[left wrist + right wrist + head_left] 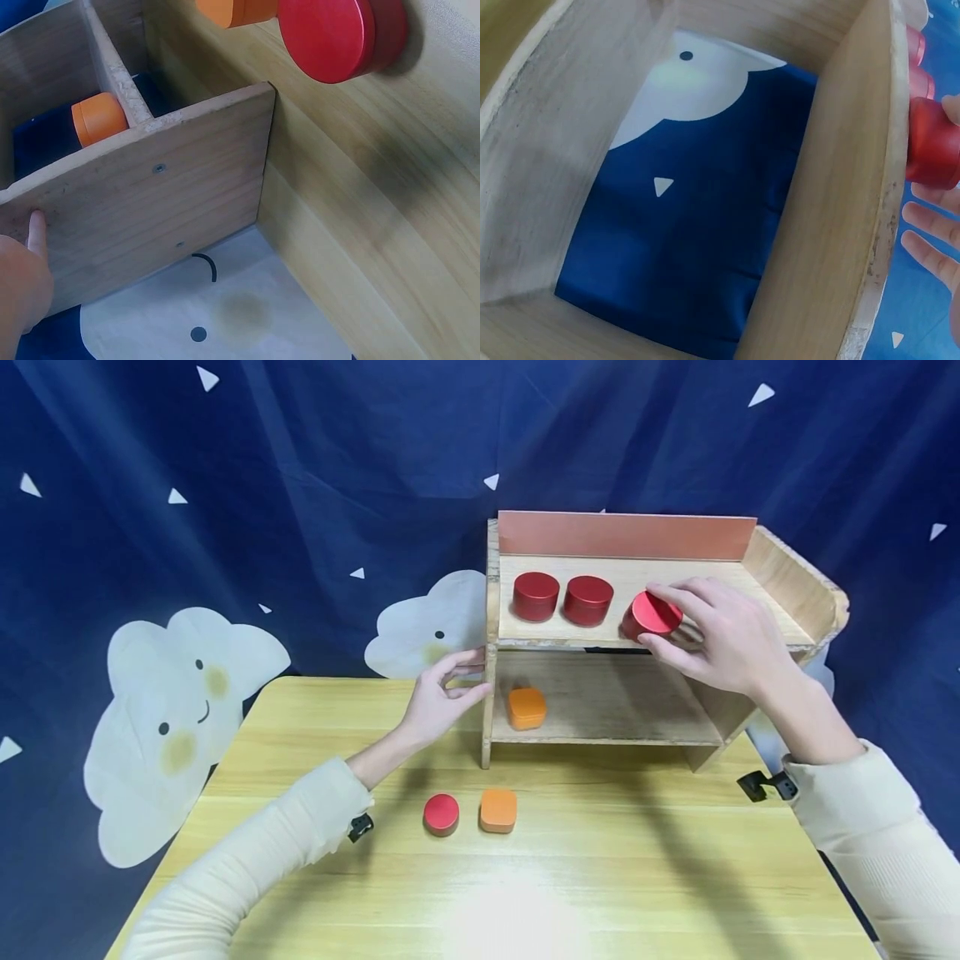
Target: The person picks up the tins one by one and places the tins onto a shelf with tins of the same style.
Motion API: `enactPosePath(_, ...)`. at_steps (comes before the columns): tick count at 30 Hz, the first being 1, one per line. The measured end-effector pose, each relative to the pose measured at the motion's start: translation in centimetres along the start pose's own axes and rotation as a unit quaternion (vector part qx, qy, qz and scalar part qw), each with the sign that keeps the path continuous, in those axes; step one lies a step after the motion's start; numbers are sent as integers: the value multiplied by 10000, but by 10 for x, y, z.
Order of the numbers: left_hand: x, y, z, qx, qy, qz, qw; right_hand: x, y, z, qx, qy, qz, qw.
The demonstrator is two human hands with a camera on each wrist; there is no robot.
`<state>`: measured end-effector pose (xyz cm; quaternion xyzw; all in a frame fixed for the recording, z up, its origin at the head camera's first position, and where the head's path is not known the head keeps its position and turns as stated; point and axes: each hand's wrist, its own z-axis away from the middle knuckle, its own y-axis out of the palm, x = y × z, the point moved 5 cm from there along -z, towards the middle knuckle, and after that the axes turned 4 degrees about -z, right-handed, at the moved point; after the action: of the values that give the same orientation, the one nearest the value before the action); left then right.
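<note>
A wooden two-tier shelf (pixel 780 585) stands at the back of the yellow table (pixel 600 877). My right hand (pixel 654 620) grips a red round tin (pixel 647 610), tilted at the front edge of the top tier; the tin (pixel 932 142) shows beside my fingers (pixel 930 225) in the right wrist view. Two more red tins (pixel 536 596) (pixel 588 600) stand upright to its left. My left hand (pixel 468 678) rests against the shelf's left side panel (pixel 150 202), with a fingertip (pixel 34 225) on the wood. An orange square tin (pixel 527 707) sits on the lower tier.
On the table in front of the shelf lie a red round tin (pixel 441 814) and an orange square tin (pixel 498 811), side by side. A blue curtain with white clouds (pixel 180 710) hangs behind. The table's edges fall off left and right.
</note>
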<state>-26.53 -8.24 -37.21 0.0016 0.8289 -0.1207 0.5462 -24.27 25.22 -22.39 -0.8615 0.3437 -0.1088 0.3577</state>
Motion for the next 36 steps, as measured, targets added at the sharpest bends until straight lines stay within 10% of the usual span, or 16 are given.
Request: enactPosePath(36, -1, 0, -1, 27, 50, 6, 10000, -24, 17, -12, 365, 239, -134, 9990)
